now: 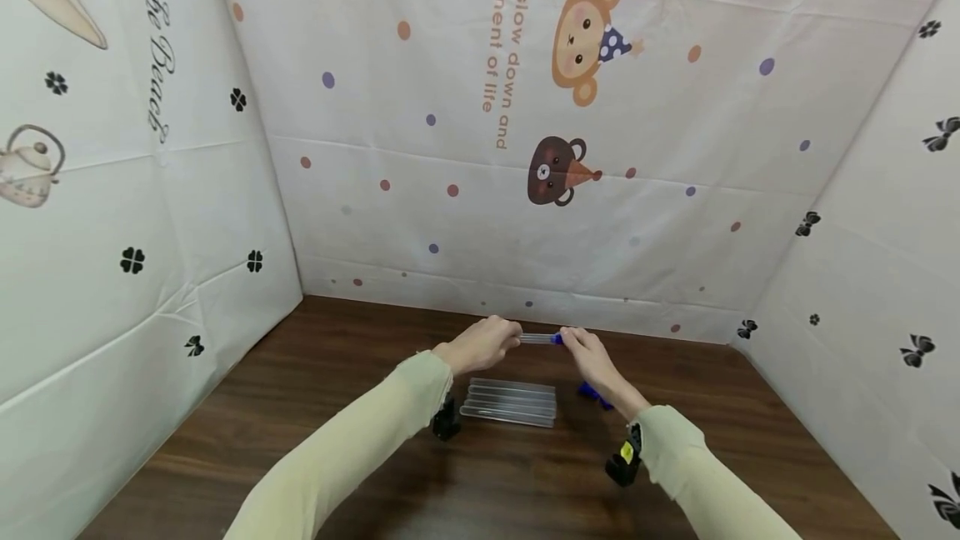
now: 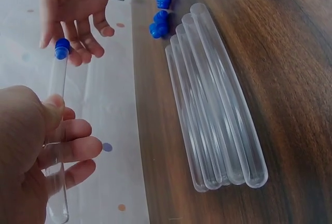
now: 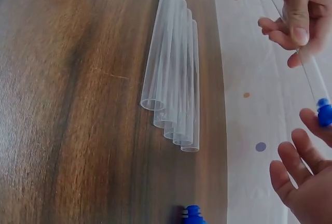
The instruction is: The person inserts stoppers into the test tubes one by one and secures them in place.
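Left hand (image 2: 36,151) gripping capped test tube (image 2: 56,105), right hand (image 2: 75,6) loosely open at its blue cap (image 2: 62,48)

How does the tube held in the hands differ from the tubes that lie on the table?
The held tube carries a blue cap on its mouth; the tubes on the table have open mouths. The held tube is in the air, gripped by the left hand, with the right hand at its cap; the others lie side by side on the wood. All are clear and look empty.

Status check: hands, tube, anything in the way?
Left hand grips capped test tube. Right hand open, fingers at blue cap. Five open tubes and loose caps lie on table, clear of hands.
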`<state>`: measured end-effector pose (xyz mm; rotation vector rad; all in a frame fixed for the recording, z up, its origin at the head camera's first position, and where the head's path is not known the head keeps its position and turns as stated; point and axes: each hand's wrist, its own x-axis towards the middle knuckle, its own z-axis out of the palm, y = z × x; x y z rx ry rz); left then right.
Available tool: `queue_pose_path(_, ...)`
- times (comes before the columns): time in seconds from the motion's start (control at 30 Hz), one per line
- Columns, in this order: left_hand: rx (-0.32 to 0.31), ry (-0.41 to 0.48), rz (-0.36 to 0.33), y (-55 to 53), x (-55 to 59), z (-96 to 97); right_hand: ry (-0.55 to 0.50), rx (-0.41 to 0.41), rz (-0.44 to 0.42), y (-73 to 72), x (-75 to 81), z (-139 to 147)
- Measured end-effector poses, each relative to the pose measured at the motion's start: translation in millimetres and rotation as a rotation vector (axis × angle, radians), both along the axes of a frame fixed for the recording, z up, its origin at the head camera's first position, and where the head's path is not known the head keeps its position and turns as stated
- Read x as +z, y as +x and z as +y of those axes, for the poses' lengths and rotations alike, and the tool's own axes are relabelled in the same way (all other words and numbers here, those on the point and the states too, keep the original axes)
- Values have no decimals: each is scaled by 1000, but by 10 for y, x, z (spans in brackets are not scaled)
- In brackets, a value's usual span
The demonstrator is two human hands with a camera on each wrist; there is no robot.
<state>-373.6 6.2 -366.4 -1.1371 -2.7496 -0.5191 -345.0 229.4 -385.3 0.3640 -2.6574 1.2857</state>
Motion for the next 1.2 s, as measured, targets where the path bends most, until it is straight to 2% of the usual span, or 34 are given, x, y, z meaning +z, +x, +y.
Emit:
queue_pose_path(0.07, 9, -13, 28, -5, -13, -13, 3, 21, -14, -1, 1, 8)
queue_pose_path(0.17, 14, -27, 67, -8, -27, -24, 33, 44, 15, -8, -12, 17)
queue_pose_path(0.33, 7, -38, 94, -6, -32, -23, 12, 27, -9, -24, -26, 20)
queue_pose_path(0.43, 6, -37, 78, 6, -12, -26, 12, 3, -24, -19, -16, 12)
queue_pose_path(0.63, 22, -12, 17, 18, 31, -51, -69, 80, -77, 5, 43, -2)
queue_pose_path(0.73, 18, -12, 20, 9, 29, -60, -76, 87, -98, 13, 57, 9)
queue_pose_path(0.93, 7, -14, 40, -10, 13, -66, -56, 72, -79, 4, 35, 7)
queue_pose_path(1.07, 12, -15, 37, -13, 16, -61, -71, 51, -51, -13, 2, 4)
queue_pose_path(1.2, 19, -10, 22, -5, 18, -53, -99, 41, -63, -25, -30, -4)
